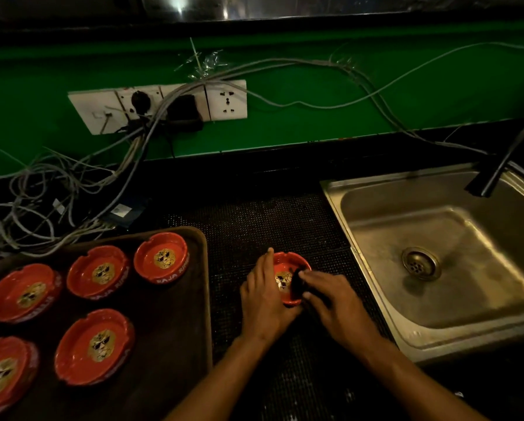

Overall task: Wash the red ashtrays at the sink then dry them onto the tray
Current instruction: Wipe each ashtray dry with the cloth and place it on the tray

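A red ashtray [294, 262] with a gold emblem sits over the black mesh mat between tray and sink. My left hand [263, 296] grips its left rim, thumb up along the edge. My right hand [333, 302] holds a small dark thing, perhaps a cloth [297, 279], pressed inside the ashtray's bowl. Several more red ashtrays [160, 258] lie face up on the dark brown tray [175, 338] at the left. The steel sink [436, 238] stands at the right with nothing in its basin.
A dark tap [497, 165] reaches over the sink's far right corner. White wall sockets [163, 104] sit on the green wall, with a tangle of grey cables [42, 202] spilling onto the counter behind the tray. The black mesh mat [269, 223] covers the counter's middle.
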